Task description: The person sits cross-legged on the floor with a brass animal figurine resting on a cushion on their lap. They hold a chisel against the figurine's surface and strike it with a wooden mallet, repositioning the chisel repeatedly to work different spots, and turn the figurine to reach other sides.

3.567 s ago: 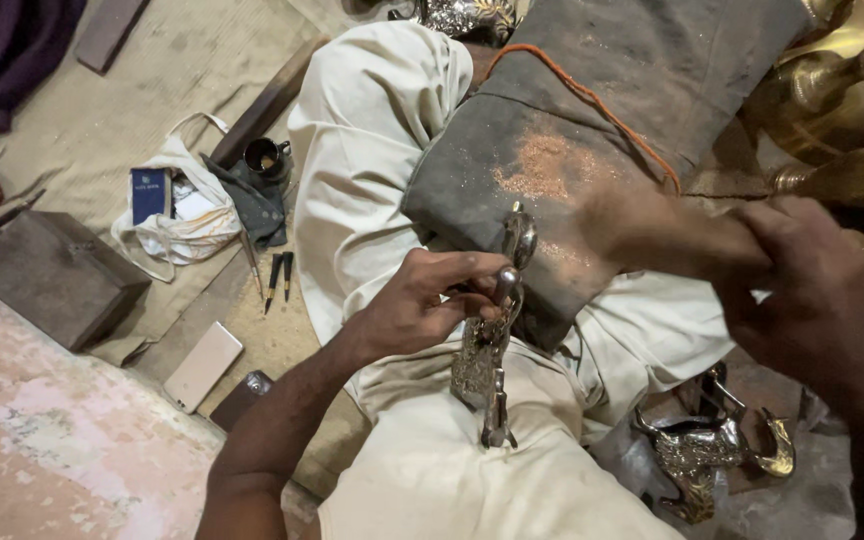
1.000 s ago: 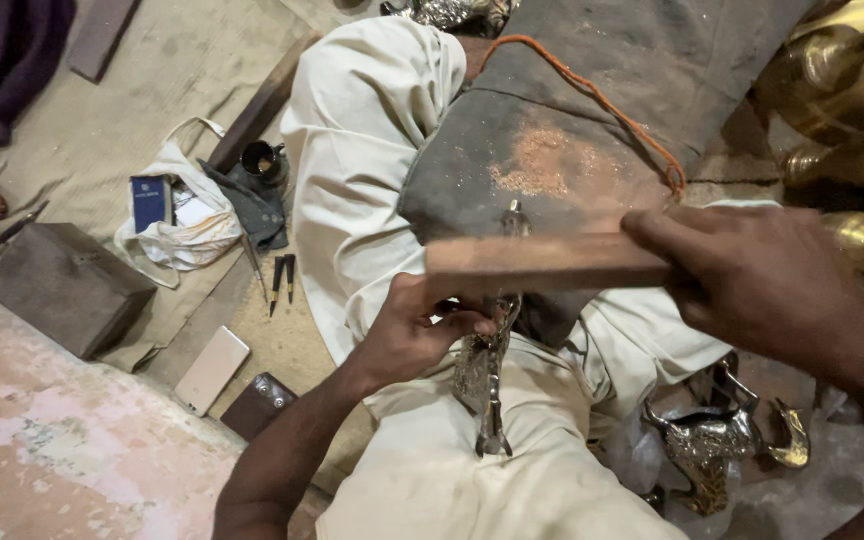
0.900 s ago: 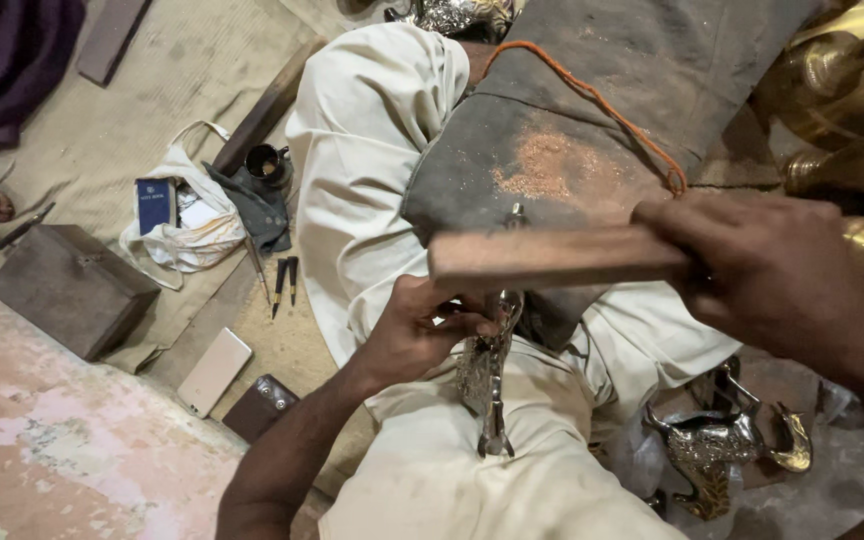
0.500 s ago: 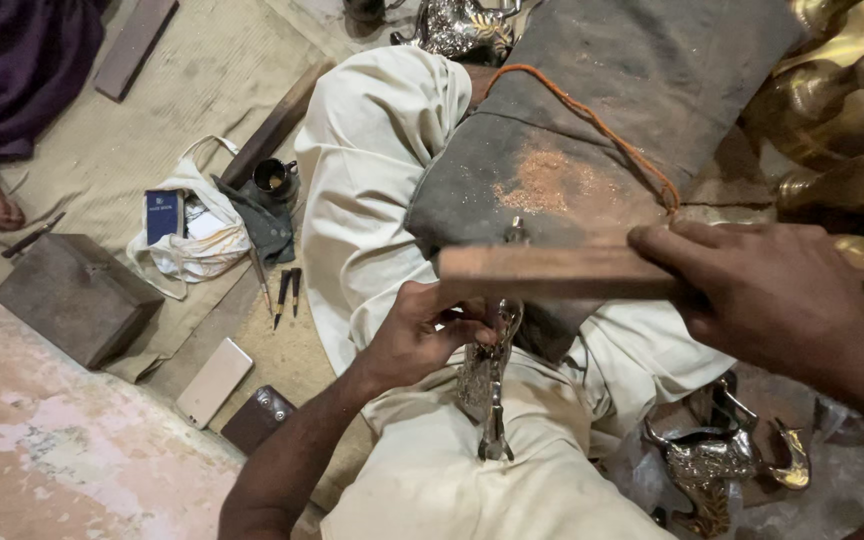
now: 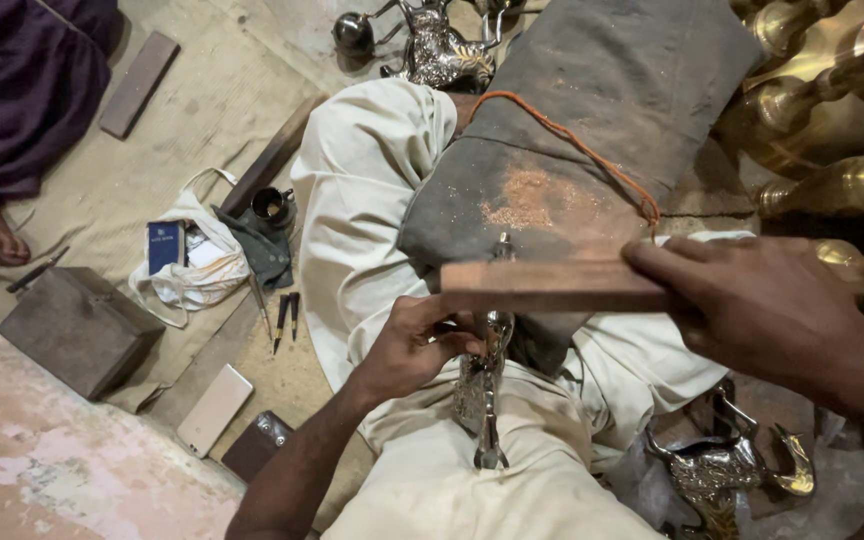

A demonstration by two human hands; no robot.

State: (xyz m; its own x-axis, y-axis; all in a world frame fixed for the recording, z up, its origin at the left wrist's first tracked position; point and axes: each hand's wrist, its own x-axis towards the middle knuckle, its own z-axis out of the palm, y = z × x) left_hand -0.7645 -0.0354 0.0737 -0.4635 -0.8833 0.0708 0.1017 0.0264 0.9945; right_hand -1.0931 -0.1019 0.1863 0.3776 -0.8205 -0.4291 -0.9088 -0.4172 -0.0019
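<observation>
Left hand point(image 5: 414, 345) was curled tight around the ornate silver metal figurine point(image 5: 480, 385), pinning it upright on the lap against the grey dusty cloth pad point(image 5: 592, 150). Right hand point(image 5: 767, 305) gripped a flat reddish wooden block point(image 5: 552, 285), held level across the figurine's top. Brass vessels point(image 5: 832, 110) crowded the right edge; the floor to the left had more room.

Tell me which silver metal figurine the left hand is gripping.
The one standing on the lap, gripped by the left hand. The others lie untouched: one by the right knee, one at top.
</observation>
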